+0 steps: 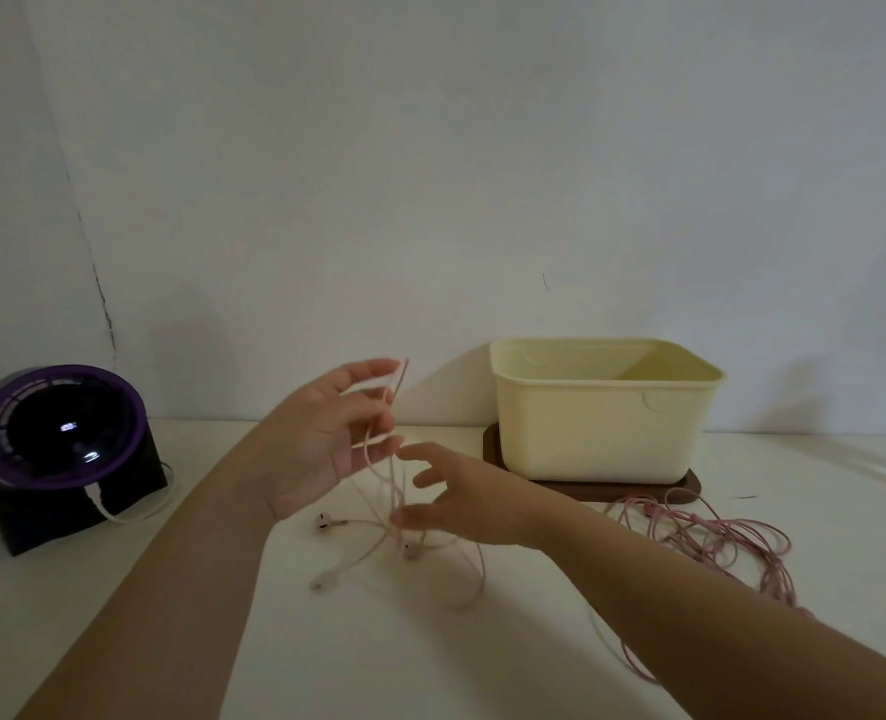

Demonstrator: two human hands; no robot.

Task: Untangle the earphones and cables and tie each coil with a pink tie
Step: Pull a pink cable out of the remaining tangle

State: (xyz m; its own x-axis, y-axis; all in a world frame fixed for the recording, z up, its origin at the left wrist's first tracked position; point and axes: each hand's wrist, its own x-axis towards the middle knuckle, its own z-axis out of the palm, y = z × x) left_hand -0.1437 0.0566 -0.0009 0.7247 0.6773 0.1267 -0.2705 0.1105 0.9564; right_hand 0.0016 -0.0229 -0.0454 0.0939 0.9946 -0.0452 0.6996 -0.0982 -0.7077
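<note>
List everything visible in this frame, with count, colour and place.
earphones: one set, pale pink, hanging from left hand to table centre
cable: one loose pile, pink, table right
tub: one, cream, on tray, back right
tray: one, brown, under tub
fan: one, purple and black, table left
lead: one, white, at fan's base
table: one, white
left hand: raised, earphones looped over spread fingers
right hand: low centre, reaching toward hanging earphones

The right arm (690, 595) hides part of the pink cable (742, 537). The box (586, 428) hides most of the brown board (687, 485). The earphone wires (334, 571) blur near the right hand (456, 493); its hold is unclear.
</note>
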